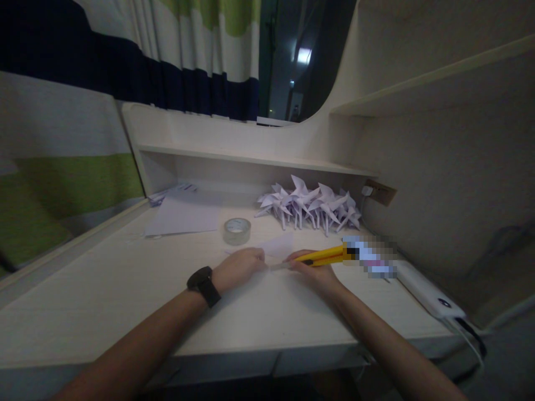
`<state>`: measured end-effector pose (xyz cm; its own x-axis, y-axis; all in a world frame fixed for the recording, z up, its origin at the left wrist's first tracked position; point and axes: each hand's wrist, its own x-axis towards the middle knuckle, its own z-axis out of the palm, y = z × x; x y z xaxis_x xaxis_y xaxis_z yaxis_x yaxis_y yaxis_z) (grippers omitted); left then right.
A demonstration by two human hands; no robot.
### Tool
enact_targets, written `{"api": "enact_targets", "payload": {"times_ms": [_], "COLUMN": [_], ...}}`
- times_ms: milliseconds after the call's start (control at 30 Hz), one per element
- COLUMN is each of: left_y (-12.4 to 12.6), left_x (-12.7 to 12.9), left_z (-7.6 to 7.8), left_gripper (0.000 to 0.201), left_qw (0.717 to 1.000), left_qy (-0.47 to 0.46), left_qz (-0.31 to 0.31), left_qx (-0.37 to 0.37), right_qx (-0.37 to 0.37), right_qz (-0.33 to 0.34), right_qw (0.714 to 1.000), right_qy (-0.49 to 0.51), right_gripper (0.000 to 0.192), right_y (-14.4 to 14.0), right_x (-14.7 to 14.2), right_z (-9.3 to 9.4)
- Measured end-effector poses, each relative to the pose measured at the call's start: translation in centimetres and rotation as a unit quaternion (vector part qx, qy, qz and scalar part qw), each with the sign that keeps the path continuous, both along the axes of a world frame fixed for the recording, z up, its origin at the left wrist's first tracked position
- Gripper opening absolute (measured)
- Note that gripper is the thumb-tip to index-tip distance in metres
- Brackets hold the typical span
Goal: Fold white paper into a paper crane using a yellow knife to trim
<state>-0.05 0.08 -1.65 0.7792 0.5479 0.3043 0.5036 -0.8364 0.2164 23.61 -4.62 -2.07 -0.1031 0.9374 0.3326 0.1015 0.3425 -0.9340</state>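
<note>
My right hand is closed around a yellow utility knife, whose body points away to the right. My left hand, below a wrist with a black watch, has its fingers curled together; what they pinch is hidden. Between both hands runs a narrow pale strip; whether it is the blade or a piece of tape I cannot tell. Just beyond them a white piece of paper lies on the desk. A roll of clear tape stands behind my left hand.
Several white paper pinwheels are heaped at the back right. White sheets lie at the back left. A white power strip with cables runs along the right side. A low shelf spans the desk's back, and a curtain hangs above.
</note>
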Motion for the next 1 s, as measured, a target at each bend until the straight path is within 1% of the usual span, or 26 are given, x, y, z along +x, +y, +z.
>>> {"api": "enact_targets", "payload": {"times_ms": [167, 333, 533, 767, 1000], "left_y": [-0.12, -0.04, 0.14, 0.17, -0.05], "left_x": [-0.01, 0.02, -0.07, 0.01, -0.11], "left_z": [0.18, 0.19, 0.08, 0.02, 0.18], "left_gripper": [0.023, 0.019, 0.020, 0.023, 0.023], "left_qw": [1.000, 0.999, 1.000, 1.000, 0.999], "left_qy": [-0.007, -0.004, 0.026, 0.030, 0.033], "left_qz": [0.002, 0.022, -0.010, -0.004, -0.013], "left_qx": [-0.010, -0.023, 0.004, 0.007, 0.004], "right_qx": [-0.006, -0.001, 0.001, 0.007, -0.022], "right_qz": [-0.002, -0.002, -0.003, 0.008, -0.001], "right_qw": [1.000, 1.000, 1.000, 1.000, 1.000], "right_qy": [0.007, 0.009, 0.012, 0.005, 0.006], "right_gripper": [0.016, 0.016, 0.014, 0.012, 0.011], "right_y": [0.02, 0.08, -0.02, -0.11, -0.23], "right_x": [-0.01, -0.06, -0.20, -0.04, -0.06], "right_z": [-0.05, -0.17, -0.05, 0.04, 0.16]}}
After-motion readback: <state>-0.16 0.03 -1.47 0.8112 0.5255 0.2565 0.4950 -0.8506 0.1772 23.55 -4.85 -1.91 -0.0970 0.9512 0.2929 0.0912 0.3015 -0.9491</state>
